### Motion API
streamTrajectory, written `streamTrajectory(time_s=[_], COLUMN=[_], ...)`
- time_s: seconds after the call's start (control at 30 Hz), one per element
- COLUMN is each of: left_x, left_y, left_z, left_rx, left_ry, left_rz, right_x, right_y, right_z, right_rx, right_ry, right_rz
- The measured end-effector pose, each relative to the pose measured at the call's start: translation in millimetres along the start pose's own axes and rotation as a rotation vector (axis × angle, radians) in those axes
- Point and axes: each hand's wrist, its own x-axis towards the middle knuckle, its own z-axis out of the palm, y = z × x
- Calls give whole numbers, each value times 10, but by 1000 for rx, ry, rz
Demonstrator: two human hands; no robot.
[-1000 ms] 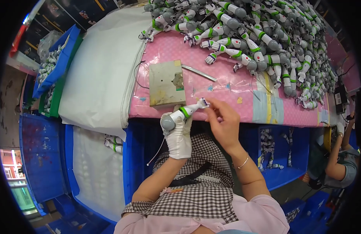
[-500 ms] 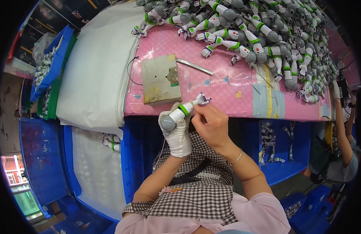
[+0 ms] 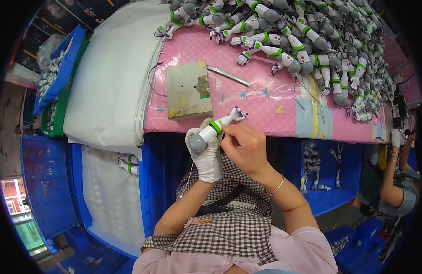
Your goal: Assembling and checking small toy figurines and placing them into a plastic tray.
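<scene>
My left hand, in a white glove, is wrapped round a toy arm. This toy arm is white with a green band, a grey ball-shaped shoulder end and a small white hand with purple marks pointing away from me. A thin wire hangs down from its grey end. My bare right hand is curled, with thumb and forefinger pinched against the toy arm just past the green band. What lies between those fingertips, if anything, is hidden. Just beyond the toy arm a grey metal box sits on the pink-covered table.
Many similar toy arms are heaped along the table's far right. A metal strip lies beside the box. White sheeting covers the left side. Blue bins stand below the table edge. At far right a co-worker's arm shows.
My right fingertips have shifted slightly left along the toy arm, toward the green band. The toy arm stays in my left hand. At far right the co-worker's arm has moved lower.
</scene>
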Motion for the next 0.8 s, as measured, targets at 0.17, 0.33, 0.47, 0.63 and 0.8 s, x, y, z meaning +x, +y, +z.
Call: streamTrajectory(time_s=[0.17,0.33,0.47,0.63,0.8], left_x=[-4,0,8,42,169], left_y=[39,61,15,27,608], left_z=[51,85,34,47,105], left_rx=[20,20,40,49,68], left_ry=[-7,0,-3,-8,-160], left_rz=[-17,-24,-2,143,-2], right_x=[12,32,46,192,768], right_y=[46,77,15,159,758], right_z=[-5,-21,-33,-124,-240], right_rx=[-22,-41,38,71,-177], right_ry=[7,-8,-30,3,194], right_rz=[-14,-45,-27,17,-73])
